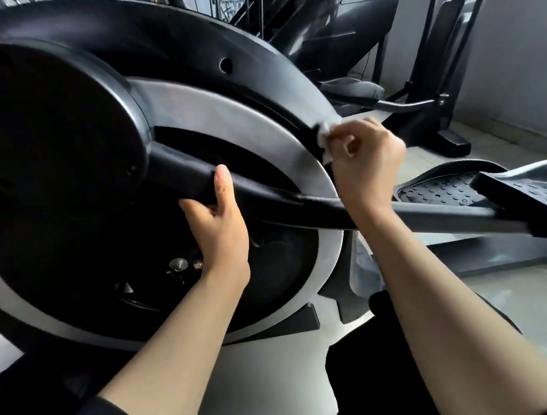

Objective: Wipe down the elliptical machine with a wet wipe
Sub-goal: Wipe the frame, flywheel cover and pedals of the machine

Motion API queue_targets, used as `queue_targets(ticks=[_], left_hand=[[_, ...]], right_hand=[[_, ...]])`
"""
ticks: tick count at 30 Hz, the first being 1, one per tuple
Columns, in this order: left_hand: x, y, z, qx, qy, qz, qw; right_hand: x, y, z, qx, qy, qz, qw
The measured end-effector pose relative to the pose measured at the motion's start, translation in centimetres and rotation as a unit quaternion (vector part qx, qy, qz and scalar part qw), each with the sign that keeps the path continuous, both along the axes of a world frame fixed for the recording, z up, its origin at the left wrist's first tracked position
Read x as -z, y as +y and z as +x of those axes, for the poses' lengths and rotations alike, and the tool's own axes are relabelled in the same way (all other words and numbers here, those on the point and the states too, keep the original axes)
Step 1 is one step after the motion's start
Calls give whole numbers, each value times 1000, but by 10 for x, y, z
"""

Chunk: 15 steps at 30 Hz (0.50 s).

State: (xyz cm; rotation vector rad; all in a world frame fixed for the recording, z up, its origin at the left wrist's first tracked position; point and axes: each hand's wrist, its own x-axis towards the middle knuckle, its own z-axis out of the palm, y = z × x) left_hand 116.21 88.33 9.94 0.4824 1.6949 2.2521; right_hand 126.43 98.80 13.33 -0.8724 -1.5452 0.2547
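The elliptical machine's big flywheel housing fills the left and middle of the head view, black with a silver ring. A black crank arm runs from its hub down to the right. My left hand grips this crank arm, thumb up along it. My right hand pinches a small white wet wipe and presses it against the black rim at the housing's right edge. Most of the wipe is hidden by my fingers.
A black studded foot pedal lies to the right on its grey rail. Another exercise machine stands behind at the upper right, near a grey wall. The floor is pale tile.
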Motion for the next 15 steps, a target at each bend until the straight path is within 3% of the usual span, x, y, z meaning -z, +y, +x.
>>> queue_targets(ticks=[4, 11, 15], left_hand=[[0, -1, -1, 30, 1, -16, 999], [33, -15, -7, 22, 74, 13, 997], [77, -26, -10, 0, 149, -111, 983]], right_hand=[[-10, -2, -11, -46, -18, 64, 997], [59, -40, 19, 51, 17, 56, 997], [118, -69, 13, -15, -102, 18, 995]])
